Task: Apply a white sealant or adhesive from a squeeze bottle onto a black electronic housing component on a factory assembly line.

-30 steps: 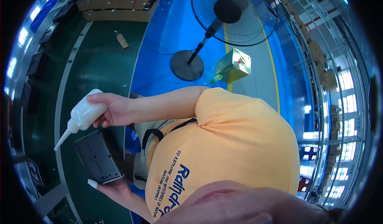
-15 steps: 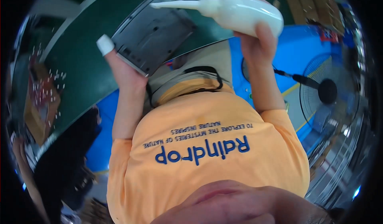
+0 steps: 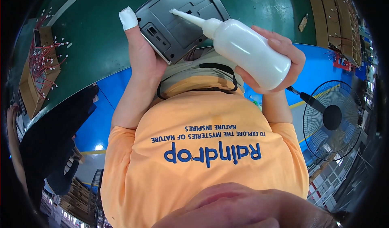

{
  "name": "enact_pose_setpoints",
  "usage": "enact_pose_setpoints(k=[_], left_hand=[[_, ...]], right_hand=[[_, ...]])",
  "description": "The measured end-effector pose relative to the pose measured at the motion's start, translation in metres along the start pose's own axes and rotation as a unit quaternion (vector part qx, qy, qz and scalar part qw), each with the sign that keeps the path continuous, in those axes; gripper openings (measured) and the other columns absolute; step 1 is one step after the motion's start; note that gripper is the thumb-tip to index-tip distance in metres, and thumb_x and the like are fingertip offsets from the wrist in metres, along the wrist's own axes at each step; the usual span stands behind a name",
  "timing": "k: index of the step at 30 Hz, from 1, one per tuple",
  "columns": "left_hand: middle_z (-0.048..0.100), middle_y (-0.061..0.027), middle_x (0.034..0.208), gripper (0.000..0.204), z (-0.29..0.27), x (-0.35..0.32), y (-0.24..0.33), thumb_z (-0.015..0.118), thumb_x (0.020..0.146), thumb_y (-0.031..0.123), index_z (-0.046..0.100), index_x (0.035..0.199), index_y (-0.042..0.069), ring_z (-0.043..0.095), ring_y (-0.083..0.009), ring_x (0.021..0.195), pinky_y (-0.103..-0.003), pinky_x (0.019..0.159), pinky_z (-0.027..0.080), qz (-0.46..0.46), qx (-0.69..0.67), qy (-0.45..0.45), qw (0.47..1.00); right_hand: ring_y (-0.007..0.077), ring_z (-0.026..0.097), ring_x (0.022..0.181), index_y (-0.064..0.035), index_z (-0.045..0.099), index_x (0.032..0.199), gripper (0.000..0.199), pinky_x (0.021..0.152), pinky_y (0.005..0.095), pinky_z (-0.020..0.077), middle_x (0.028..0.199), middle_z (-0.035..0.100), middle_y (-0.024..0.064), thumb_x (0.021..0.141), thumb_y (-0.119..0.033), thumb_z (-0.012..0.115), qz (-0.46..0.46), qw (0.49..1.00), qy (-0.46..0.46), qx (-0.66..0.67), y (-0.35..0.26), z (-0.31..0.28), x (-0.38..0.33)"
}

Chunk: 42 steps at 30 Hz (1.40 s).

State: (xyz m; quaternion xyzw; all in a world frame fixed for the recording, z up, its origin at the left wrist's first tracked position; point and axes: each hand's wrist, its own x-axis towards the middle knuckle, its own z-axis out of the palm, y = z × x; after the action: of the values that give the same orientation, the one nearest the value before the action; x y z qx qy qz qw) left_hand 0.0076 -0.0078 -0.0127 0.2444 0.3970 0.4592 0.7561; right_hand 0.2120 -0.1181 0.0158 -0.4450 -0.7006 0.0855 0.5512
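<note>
My left hand (image 3: 142, 53) grips the near left edge of a dark grey plastic housing (image 3: 172, 29). White tape or a finger cover wraps its thumb, and its other fingers are hidden beneath the housing. Round dark holes line the housing's rim, and port cut-outs sit near my thumb. In my right hand (image 3: 285, 59) is a white squeeze bottle (image 3: 251, 53) with a long tapered nozzle (image 3: 188, 18). The bottle lies tilted, its nozzle pointing left over the housing. Whether the tip touches the surface I cannot tell.
Under the housing spreads a green work table (image 3: 97, 45). A cardboard box (image 3: 34, 80) with red wires and white connectors stands at the left, other cardboard boxes (image 3: 334, 21) at the far right. A black fan (image 3: 332, 117) stands on the right. Another person's arm (image 3: 16, 147) shows at the left rim.
The bottle has come down and nearer to me, its nozzle now slanting over the housing's middle. The housing has shifted right in the picture. Both hands keep their hold.
</note>
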Motion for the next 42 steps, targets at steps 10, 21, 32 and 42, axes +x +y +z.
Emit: enact_pose_setpoints(k=[10,21,32,42], left_hand=[[0.061,-0.0102,0.117,0.073,0.002,-0.003,0.002,0.043,0.089,0.068,0.054,0.123,0.004,0.060,-0.0226,0.106,-0.038,0.091,0.050,-0.015,-0.022,-0.004,1.000],[0.062,-0.0094,0.114,0.072,0.002,-0.007,0.000,0.045,0.089,0.067,0.055,0.121,0.004,0.061,-0.0217,0.104,-0.037,0.089,0.051,0.011,-0.001,-0.020,1.000],[0.062,-0.0077,0.113,0.068,0.001,-0.009,-0.002,0.045,0.090,0.065,0.055,0.120,0.005,0.061,-0.0209,0.102,-0.036,0.089,0.051,-0.008,-0.026,-0.034,0.999],[0.062,-0.0098,0.114,0.076,-0.001,-0.008,-0.005,0.039,0.089,0.070,0.053,0.125,0.005,0.062,-0.0215,0.103,-0.036,0.088,0.053,-0.016,-0.012,-0.033,0.999]], right_hand=[[0.0282,0.065,0.101,-0.0031,0.044,0.120,0.072,0.084,0.0330,0.0535,0.111,0.063,0.0243,0.065,-0.017,0.088,0.007,0.999,-0.038,-0.001,-0.010,-0.006,0.000],[0.0301,0.065,0.101,-0.0033,0.043,0.120,0.071,0.085,0.0335,0.0538,0.109,0.063,0.0234,0.066,-0.017,0.087,0.015,1.000,-0.024,-0.002,-0.010,-0.005,-0.002],[0.0285,0.065,0.100,-0.0009,0.045,0.120,0.071,0.083,0.0334,0.0542,0.109,0.063,0.0244,0.066,-0.017,0.087,-0.014,0.999,-0.032,0.029,-0.007,-0.004,0.004],[0.0293,0.066,0.099,-0.0006,0.044,0.120,0.071,0.084,0.0343,0.0538,0.108,0.064,0.0250,0.065,-0.018,0.088,-0.012,1.000,-0.007,-0.002,-0.009,-0.002,0.010]])
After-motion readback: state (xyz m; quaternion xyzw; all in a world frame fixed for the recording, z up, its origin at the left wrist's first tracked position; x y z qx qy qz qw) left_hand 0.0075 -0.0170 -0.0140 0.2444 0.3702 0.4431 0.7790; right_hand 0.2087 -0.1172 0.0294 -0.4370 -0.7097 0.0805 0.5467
